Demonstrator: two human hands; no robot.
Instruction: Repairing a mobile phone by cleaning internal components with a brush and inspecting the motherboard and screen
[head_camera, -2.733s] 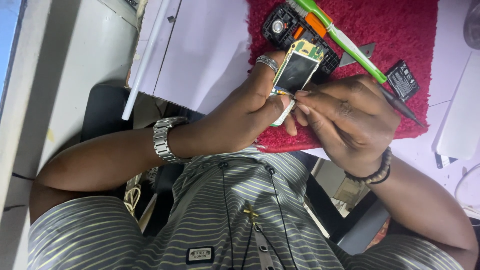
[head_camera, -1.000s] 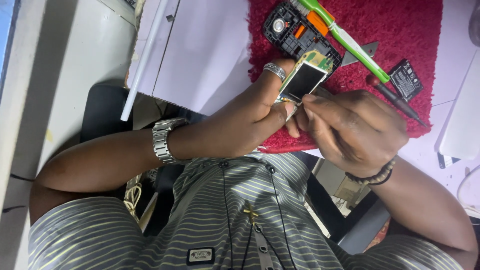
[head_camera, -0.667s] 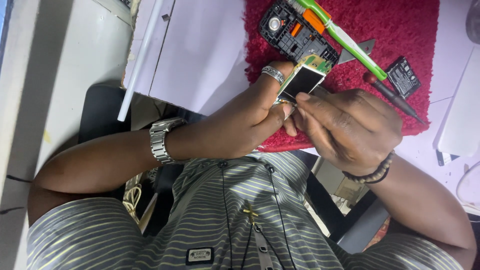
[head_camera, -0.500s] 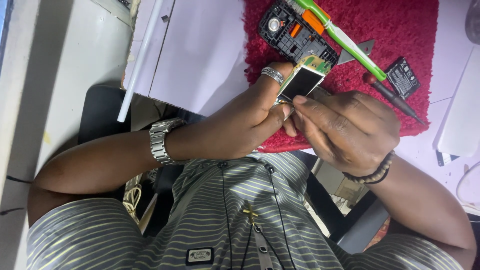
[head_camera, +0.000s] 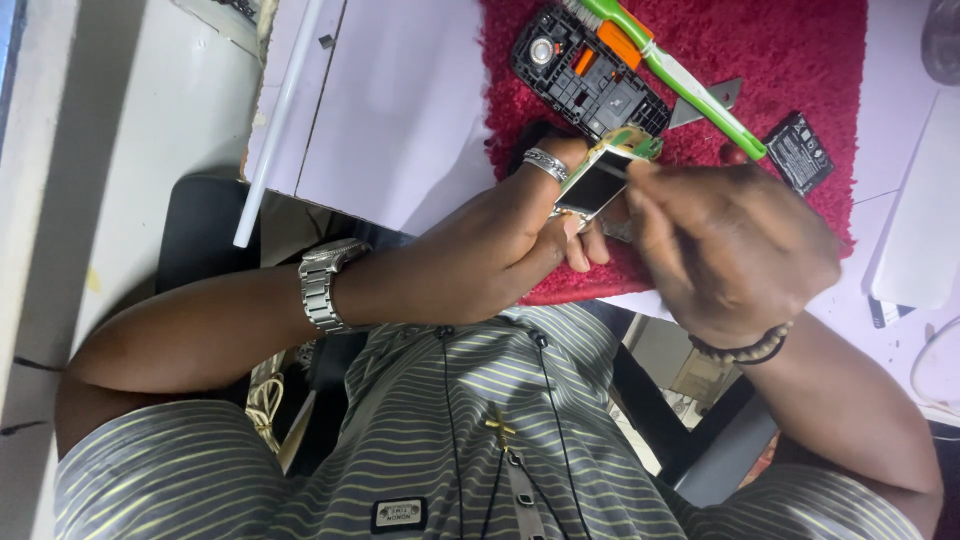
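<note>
My left hand (head_camera: 500, 250), with a silver ring and a metal wristwatch (head_camera: 322, 285), holds a small phone circuit board with its screen (head_camera: 598, 182) above the near edge of a red fuzzy mat (head_camera: 790, 50). My right hand (head_camera: 730, 250), with a bead bracelet, has its fingers curled and pinched against the board's right edge. Whether it also holds a small tool is hidden. A black phone housing (head_camera: 585, 75) lies on the mat just beyond the board.
A green and white toothbrush (head_camera: 690, 80), a grey metal blade (head_camera: 718, 98) and a black battery (head_camera: 800, 150) lie on the mat. The mat sits on a white table (head_camera: 400, 100). A white rod (head_camera: 275, 120) runs along the left edge, with a white flat object (head_camera: 920, 220) at right.
Both hands have lifted the board slightly toward the phone housing. My right hand has closed in tighter over the board's right side and now covers more of it.
</note>
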